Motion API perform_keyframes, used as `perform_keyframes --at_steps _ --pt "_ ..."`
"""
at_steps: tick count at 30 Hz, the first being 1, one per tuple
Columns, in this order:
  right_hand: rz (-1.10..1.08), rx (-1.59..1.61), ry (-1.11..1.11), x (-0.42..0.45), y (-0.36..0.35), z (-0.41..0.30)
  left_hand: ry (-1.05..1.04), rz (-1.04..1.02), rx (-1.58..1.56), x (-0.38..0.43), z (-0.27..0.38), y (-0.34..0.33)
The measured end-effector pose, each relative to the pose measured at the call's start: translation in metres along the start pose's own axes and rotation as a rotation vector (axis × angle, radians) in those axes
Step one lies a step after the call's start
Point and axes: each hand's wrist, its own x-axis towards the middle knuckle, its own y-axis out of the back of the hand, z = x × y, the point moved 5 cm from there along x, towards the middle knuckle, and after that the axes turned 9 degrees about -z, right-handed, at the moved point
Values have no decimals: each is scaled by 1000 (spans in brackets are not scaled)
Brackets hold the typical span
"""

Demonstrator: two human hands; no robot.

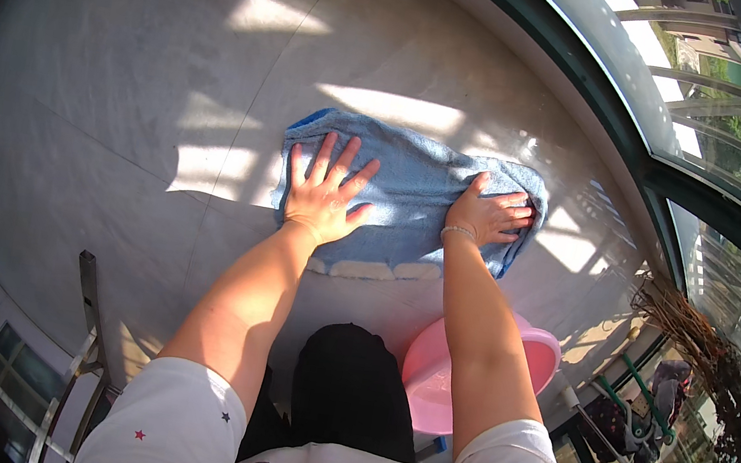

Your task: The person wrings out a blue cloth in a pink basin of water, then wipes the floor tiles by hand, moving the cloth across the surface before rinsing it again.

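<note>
A blue towel (407, 186) lies spread and slightly wrinkled on a grey tiled floor (118, 82). Its left corner is folded up, showing a darker blue. My left hand (324, 196) rests flat on the towel's left part, fingers spread apart. On the right end lies my right hand (489, 214), palm down, its fingertips near the bunched edge; a beaded bracelet circles that wrist. Below the towel, a pink plastic basin (425, 371) stands partly behind my right forearm, so its inside is mostly hidden. My knee in black trousers (353, 389) is between my arms.
Dark green window frames (646, 166) and a low ledge curve along the right. Dry twigs (684, 317) and a folded item with green tubes (649, 399) stand at the lower right. A metal ladder-like frame (77, 360) rises at the lower left.
</note>
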Motion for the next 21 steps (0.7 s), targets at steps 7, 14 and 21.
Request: perform_keyframes --at_steps 7,14,21 --pt "42 -92 61 14 -2 -4 -46 211 -81 16 0 2" --pt "0 -86 91 12 0 -1 28 21 -93 16 1 -2" --pt "-94 -70 104 11 2 -5 1 91 -44 16 -2 -3"
